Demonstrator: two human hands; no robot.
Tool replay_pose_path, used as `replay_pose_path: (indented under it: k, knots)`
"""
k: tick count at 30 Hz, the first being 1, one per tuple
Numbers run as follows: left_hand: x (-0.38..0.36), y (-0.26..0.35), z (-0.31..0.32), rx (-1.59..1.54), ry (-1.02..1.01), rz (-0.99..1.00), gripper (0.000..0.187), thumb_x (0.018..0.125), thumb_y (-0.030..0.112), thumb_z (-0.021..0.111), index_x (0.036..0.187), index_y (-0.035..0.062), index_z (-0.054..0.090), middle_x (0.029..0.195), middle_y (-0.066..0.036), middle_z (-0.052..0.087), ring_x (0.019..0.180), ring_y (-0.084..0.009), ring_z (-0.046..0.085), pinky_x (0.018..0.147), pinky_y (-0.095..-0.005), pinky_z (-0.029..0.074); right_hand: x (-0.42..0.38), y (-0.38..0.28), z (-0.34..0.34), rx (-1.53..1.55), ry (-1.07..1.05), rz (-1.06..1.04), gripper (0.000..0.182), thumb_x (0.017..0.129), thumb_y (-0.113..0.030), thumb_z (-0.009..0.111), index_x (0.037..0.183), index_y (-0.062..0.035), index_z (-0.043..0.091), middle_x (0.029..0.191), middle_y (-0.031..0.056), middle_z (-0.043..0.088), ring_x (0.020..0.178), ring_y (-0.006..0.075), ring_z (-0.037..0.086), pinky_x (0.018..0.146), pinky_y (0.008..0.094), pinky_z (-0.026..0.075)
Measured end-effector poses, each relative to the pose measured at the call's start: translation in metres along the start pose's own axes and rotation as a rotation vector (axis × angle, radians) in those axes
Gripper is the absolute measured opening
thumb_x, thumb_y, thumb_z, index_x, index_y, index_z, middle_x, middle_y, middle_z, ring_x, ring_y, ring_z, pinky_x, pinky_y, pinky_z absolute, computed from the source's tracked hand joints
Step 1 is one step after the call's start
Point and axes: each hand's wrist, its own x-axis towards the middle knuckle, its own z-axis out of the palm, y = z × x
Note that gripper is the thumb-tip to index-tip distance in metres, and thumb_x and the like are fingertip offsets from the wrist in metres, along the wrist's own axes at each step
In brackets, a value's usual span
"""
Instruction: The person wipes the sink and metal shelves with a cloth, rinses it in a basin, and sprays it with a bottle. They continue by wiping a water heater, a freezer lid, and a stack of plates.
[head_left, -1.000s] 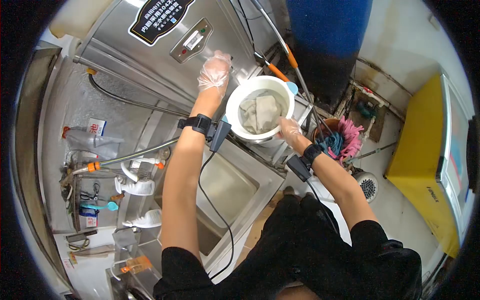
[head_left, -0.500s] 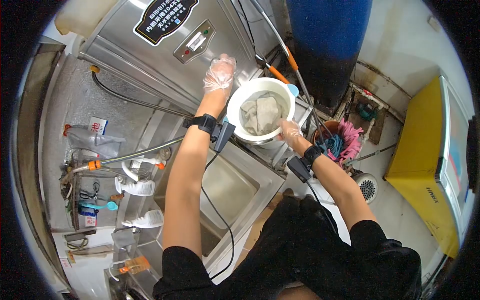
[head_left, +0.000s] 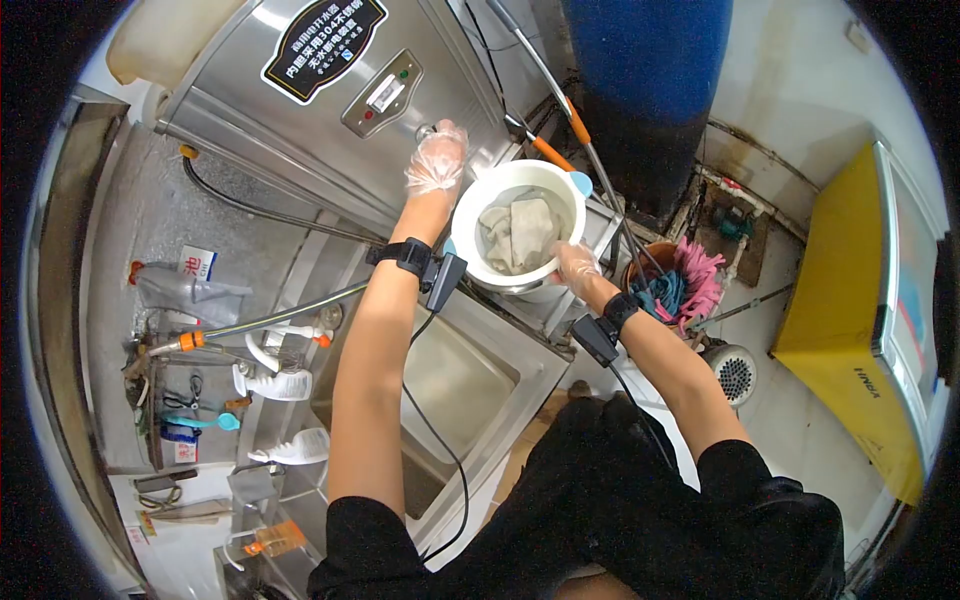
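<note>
My left hand (head_left: 437, 160), in a clear plastic glove, is closed at the front of a steel water boiler (head_left: 330, 150). Its fingers are around the boiler's tap (head_left: 425, 131), of which only a small round metal part shows. Below and to the right stands a white bucket (head_left: 465, 245) with pale blue tabs at its rim. A greyish-beige cloth (head_left: 530, 235) lies in the water inside it. My right hand (head_left: 577, 265), also gloved in clear plastic, grips the bucket's near right rim.
A steel sink (head_left: 450, 380) lies below the bucket. Hose (head_left: 290, 318), spray bottles (head_left: 285, 384) and a blue brush (head_left: 215, 421) are at left. Mop poles (head_left: 590, 140), a blue barrel (head_left: 650, 90), a mop bucket (head_left: 655, 258) and a yellow freezer (head_left: 840, 310) stand at right.
My left hand has shifted slightly down on the boiler, and a round metal part now shows beside it. My right hand stays on the bucket rim. The view has shifted slightly.
</note>
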Motion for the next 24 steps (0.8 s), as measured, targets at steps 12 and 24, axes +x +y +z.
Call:
replay_pose_path:
  k: [12, 24]
  knots:
    - [-0.004, -0.004, 0.005, 0.166, 0.136, 0.096, 0.014, 0.086, 0.012, 0.049, 0.096, 0.0082, 0.058, 0.112, -0.014, 0.056, 0.107, -0.0327, 0.057, 0.08, -0.0399, 0.055, 0.006, 0.006, 0.001, -0.458, -0.036, -0.224, 0.029, 0.088, -0.012, 0.044, 0.084, 0.0077, 0.064, 0.079, 0.0177, 0.067, 0.062, 0.022, 0.066, 0.057, 0.0329, 0.057]
    - [-0.001, -0.001, 0.004, 0.058, 0.042, -0.035, 0.022, 0.089, 0.012, 0.045, 0.102, 0.0076, 0.062, 0.111, -0.014, 0.059, 0.108, -0.0337, 0.057, 0.088, -0.0394, 0.051, -0.007, -0.003, 0.004, 0.072, 0.011, -0.025, 0.028, 0.08, -0.019, 0.058, 0.094, 0.0051, 0.06, 0.074, 0.0107, 0.06, 0.06, 0.0196, 0.057, 0.046, 0.0311, 0.048]
